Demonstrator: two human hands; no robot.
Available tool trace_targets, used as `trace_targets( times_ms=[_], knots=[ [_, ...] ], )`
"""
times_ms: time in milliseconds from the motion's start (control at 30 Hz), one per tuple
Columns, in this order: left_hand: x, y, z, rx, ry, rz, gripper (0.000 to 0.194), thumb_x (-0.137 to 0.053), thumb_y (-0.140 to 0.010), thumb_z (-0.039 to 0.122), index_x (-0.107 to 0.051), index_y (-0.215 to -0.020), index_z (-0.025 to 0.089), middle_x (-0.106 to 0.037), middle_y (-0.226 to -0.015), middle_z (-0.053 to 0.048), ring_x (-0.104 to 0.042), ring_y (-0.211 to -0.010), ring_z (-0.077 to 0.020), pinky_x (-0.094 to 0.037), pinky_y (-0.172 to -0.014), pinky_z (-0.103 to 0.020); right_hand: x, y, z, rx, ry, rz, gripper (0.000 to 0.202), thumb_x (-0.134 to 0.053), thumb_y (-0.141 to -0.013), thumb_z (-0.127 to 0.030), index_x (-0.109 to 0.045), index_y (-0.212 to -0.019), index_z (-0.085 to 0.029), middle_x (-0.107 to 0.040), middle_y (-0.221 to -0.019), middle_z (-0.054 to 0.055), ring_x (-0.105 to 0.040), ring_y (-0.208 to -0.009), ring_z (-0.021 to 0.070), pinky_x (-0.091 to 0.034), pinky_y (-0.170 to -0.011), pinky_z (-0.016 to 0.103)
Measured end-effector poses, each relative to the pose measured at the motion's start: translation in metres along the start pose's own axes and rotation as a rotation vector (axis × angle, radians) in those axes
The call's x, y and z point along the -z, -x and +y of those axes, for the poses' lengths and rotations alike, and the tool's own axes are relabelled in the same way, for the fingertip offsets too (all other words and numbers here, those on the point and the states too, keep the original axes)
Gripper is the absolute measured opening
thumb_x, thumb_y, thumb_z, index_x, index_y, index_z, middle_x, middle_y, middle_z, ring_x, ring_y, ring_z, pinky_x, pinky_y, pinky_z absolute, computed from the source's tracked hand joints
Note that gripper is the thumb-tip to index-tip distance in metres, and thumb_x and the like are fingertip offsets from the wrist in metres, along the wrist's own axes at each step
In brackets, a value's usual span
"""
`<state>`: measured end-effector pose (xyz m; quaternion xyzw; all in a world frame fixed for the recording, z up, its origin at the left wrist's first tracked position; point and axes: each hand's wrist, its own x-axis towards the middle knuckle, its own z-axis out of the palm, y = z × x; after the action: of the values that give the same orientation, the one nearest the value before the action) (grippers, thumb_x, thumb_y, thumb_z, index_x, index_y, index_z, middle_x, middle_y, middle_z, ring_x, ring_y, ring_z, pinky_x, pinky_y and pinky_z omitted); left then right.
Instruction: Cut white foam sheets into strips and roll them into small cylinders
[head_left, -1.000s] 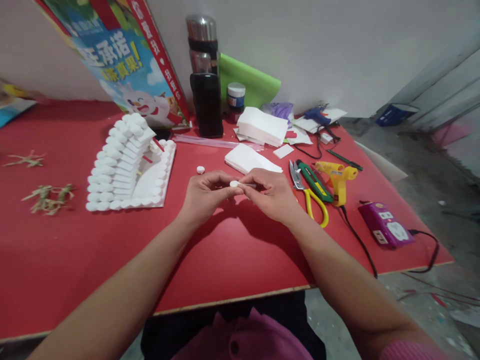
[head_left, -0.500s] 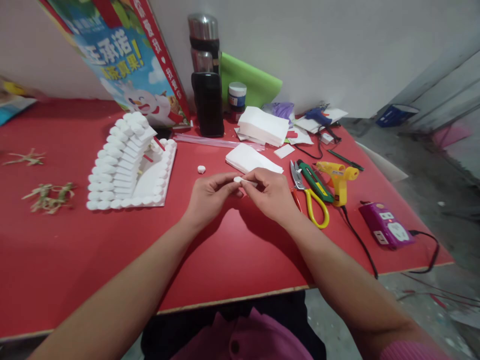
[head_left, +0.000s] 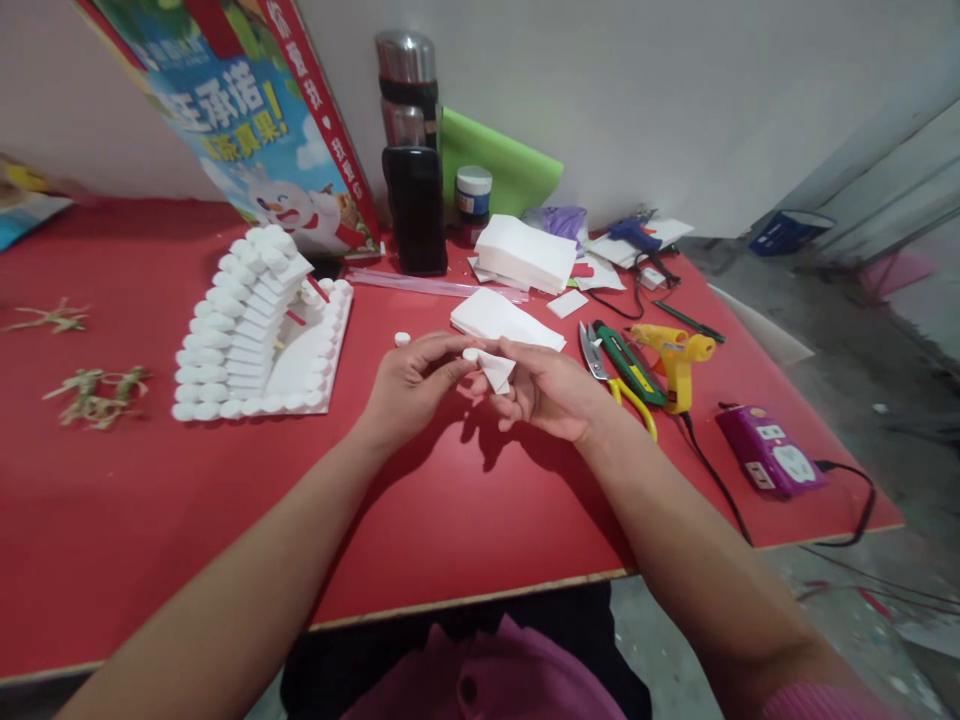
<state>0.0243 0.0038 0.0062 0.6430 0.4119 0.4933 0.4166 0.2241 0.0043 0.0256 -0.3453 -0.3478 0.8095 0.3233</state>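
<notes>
At the centre of the frame I have a small white foam piece [head_left: 495, 370], a wedge-like scrap with a rounded nub at its upper left end, lifted just above the red bench [head_left: 150, 520]. My right hand [head_left: 551, 390] has turned palm-up, its grip loosely curled with the piece resting on the fingers. My left hand [head_left: 412, 380] pinches the nub end between thumb and forefinger. To do this well I judge I should keep the pinch light, since foam dents easily, and steady the piece against my right fingers while I work the end.

Half a second ago my right hand lay knuckles-up and only the nub showed; now it has rolled over and the wedge is exposed.

Just beyond, a loose foam disc [head_left: 403, 339] lies on the bench, foam sheets [head_left: 499, 318] to its right, scissors [head_left: 626, 385] right of my hand, and the foam model [head_left: 255, 330] left of centre.
</notes>
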Motion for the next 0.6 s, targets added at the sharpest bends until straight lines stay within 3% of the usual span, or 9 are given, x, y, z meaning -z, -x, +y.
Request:
trace_targets(
  times_ms=[133,267,467,600],
  knots=[
    [-0.0004,0.0008,0.0006,-0.008,-0.014,-0.042,0.018,-0.075,-0.089,0.033,-0.084,-0.103,0.028,-0.081,-0.102,-0.006,-0.073,-0.097,-0.0249,-0.056,-0.094,-0.039,-0.0027,0.0041,0.0000,0.045,0.003,-0.037,0.025,-0.059,-0.102,-0.040,-0.065,-0.113,-0.019,-0.061,-0.078,-0.001,-0.048,-0.052,0.0100,-0.062,-0.050,0.028],
    [-0.0009,0.0010,-0.0006,0.001,0.002,-0.013,0.014,-0.078,-0.087,0.034,-0.085,-0.098,0.029,-0.081,-0.100,-0.005,-0.074,-0.095,-0.0240,-0.056,-0.093,-0.037,-0.0037,0.0058,0.0007,0.081,0.055,-0.022,0.022,-0.068,-0.097,-0.040,-0.067,-0.102,-0.019,-0.054,-0.080,-0.003,-0.042,-0.053,0.0081,-0.060,-0.049,0.026],
    [-0.0024,0.0004,-0.0015,0.040,0.054,0.002,0.016,-0.080,-0.085,0.035,-0.084,-0.097,0.026,-0.082,-0.098,-0.005,-0.074,-0.094,-0.0241,-0.058,-0.091,-0.038,-0.0010,0.0043,0.0039,0.172,0.185,0.015,0.030,-0.080,-0.087,-0.044,-0.073,-0.100,-0.018,-0.051,-0.082,-0.003,-0.040,-0.056,0.0068,-0.059,-0.051,0.026],
    [-0.0039,0.0009,-0.0014,0.094,0.086,0.023,0.016,-0.082,-0.082,0.035,-0.084,-0.094,0.024,-0.082,-0.096,-0.005,-0.074,-0.088,-0.0224,-0.059,-0.083,-0.034,-0.0039,0.0032,0.0072,0.267,0.339,0.081,0.031,-0.077,-0.088,-0.043,-0.077,-0.105,-0.018,-0.042,-0.068,-0.006,-0.038,-0.054,0.0079,-0.059,-0.052,0.027]
  ],
)
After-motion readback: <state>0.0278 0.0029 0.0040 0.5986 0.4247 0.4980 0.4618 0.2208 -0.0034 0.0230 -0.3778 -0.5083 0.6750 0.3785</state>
